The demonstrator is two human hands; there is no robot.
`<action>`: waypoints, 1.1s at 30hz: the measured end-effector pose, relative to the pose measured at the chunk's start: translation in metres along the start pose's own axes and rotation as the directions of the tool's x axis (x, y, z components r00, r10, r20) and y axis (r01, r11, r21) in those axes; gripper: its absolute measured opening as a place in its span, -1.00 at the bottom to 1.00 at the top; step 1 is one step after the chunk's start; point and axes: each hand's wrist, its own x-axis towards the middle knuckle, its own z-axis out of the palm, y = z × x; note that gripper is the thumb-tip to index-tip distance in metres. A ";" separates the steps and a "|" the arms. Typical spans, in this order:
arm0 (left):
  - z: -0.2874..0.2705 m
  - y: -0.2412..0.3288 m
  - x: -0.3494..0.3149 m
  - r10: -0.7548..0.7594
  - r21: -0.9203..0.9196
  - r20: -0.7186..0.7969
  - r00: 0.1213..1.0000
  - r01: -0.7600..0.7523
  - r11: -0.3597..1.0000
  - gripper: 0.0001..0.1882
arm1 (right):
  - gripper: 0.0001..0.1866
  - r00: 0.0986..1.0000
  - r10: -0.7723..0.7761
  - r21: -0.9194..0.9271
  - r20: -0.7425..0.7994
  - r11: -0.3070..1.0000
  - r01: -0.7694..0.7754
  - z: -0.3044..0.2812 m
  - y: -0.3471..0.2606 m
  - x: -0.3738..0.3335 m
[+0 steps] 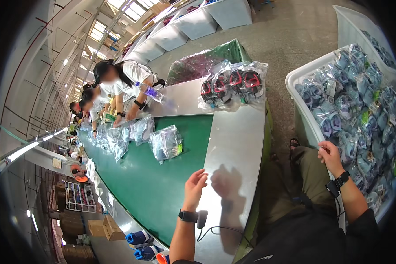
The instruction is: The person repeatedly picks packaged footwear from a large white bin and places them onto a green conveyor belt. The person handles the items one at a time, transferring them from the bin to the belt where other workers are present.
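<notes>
My left hand [195, 188] hovers above the near edge of a green conveyor belt [180, 211], fingers loosely bent and apart, holding nothing. On the metal border [231, 154] beside it falls its shadow. A clear bag of light-blue shoes [166, 143] lies on the belt, beyond that hand. At my right side, my right hand [331, 157] is at the rim of a white bin [307, 112], its fingers half curled with nothing visible in them; whether it touches the rim I cannot tell. Bagged light-blue shoes [347, 105] fill this bin.
Bagged black-and-red shoes [235, 86] stand on the metal border's far corner. More bagged shoes [138, 130] lie up the belt, where a co-worker [134, 77] leans over beside a plastic bottle [152, 92]. Blue shoes [138, 238] sit at the near left; white bins [193, 24] line the back.
</notes>
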 end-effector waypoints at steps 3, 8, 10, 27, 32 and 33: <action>-0.033 -0.015 0.029 0.061 0.055 -0.167 0.984 -0.052 0.997 -0.56 | -0.76 0.999 0.011 0.094 -0.032 0.996 -0.008 -0.011 0.015 0.001; -0.108 -0.040 0.111 0.176 0.138 -0.400 0.899 -0.131 0.982 -0.57 | -0.76 0.994 0.056 0.082 -0.094 0.996 -0.048 -0.013 0.022 0.002; -0.138 -0.046 0.149 0.176 0.266 -0.535 0.826 -0.033 0.963 -0.49 | -0.76 0.991 0.070 0.046 -0.116 0.997 -0.065 -0.012 0.022 0.004; -0.177 -0.060 0.220 -0.209 -0.072 -0.399 0.893 0.196 0.978 -0.59 | -0.81 0.969 0.040 0.012 -0.245 0.999 -0.038 -0.007 0.034 0.011; -0.100 -0.063 0.149 0.079 -0.105 -0.450 0.890 -0.140 0.985 -0.47 | -0.77 0.979 0.010 0.004 -0.205 1.000 -0.009 -0.009 0.037 0.009; -0.087 -0.065 0.131 0.168 -0.092 -0.422 0.891 -0.226 0.970 -0.43 | -0.77 0.979 0.007 0.012 -0.206 1.000 -0.005 -0.009 0.037 0.008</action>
